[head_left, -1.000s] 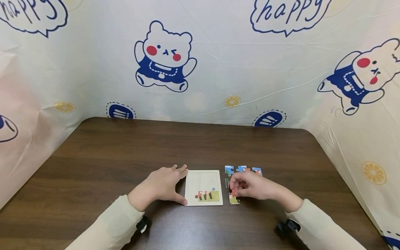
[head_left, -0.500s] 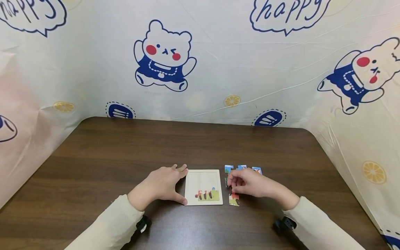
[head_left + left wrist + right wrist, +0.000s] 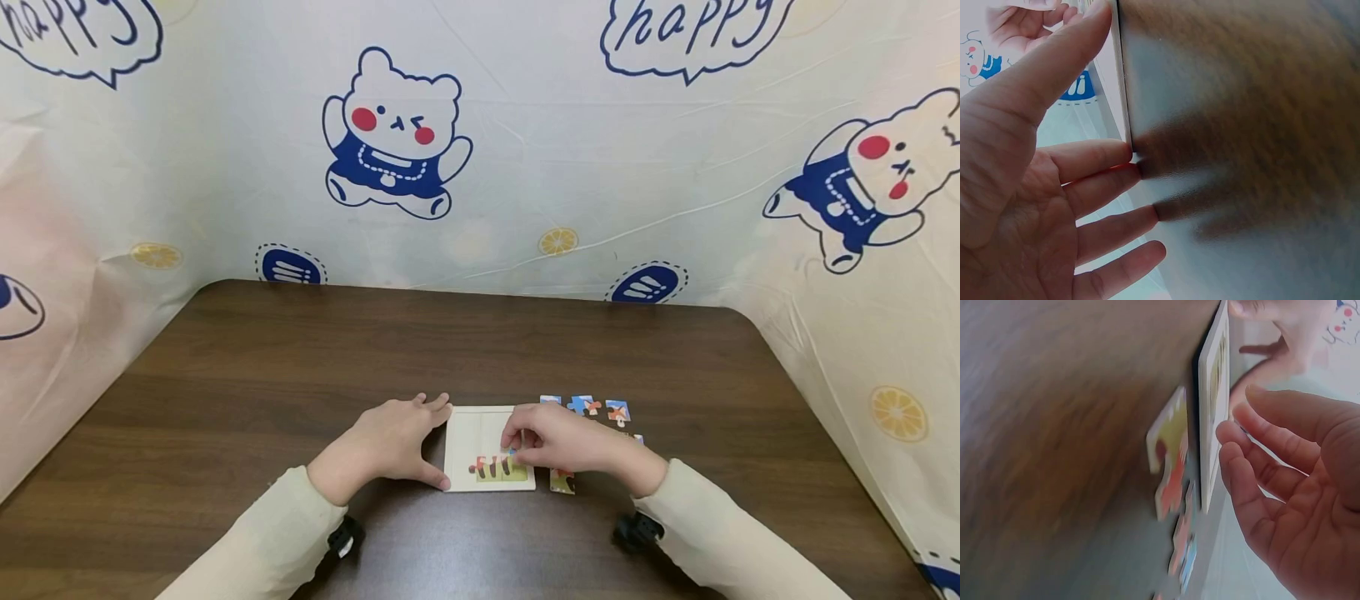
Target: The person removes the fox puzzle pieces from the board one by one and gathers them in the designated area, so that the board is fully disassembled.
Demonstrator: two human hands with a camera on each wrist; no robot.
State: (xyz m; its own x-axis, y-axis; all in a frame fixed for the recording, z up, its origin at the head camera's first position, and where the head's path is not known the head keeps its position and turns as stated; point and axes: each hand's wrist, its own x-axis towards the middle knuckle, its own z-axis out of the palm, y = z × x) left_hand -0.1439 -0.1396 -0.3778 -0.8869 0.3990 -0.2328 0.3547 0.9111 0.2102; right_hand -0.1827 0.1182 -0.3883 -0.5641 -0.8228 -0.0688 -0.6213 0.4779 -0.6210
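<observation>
A pale square puzzle tray (image 3: 462, 433) lies on the table, with a few joined puzzle pieces (image 3: 495, 472) fitted in its lower right. My left hand (image 3: 386, 442) rests at the tray's left side, thumb at the near corner and fingers spread along the edge; the left wrist view shows fingertips touching the tabletop. Over the tray's right part is my right hand (image 3: 558, 437), fingers bent toward the thumb. The right wrist view shows a thin dark sliver of a puzzle piece (image 3: 1242, 430) between its fingertips; the rest is hidden by the fingers.
Loose puzzle pieces (image 3: 583, 406) lie right of the tray, partly hidden by the right hand and forearm. One green and red piece (image 3: 562, 482) is close to the tray's near right corner. A printed cloth (image 3: 510, 167) hangs behind the brown table (image 3: 360, 350).
My right hand has moved left from the loose pieces to over the tray, uncovering pieces at the right. The left hand has stayed at the tray's left edge.
</observation>
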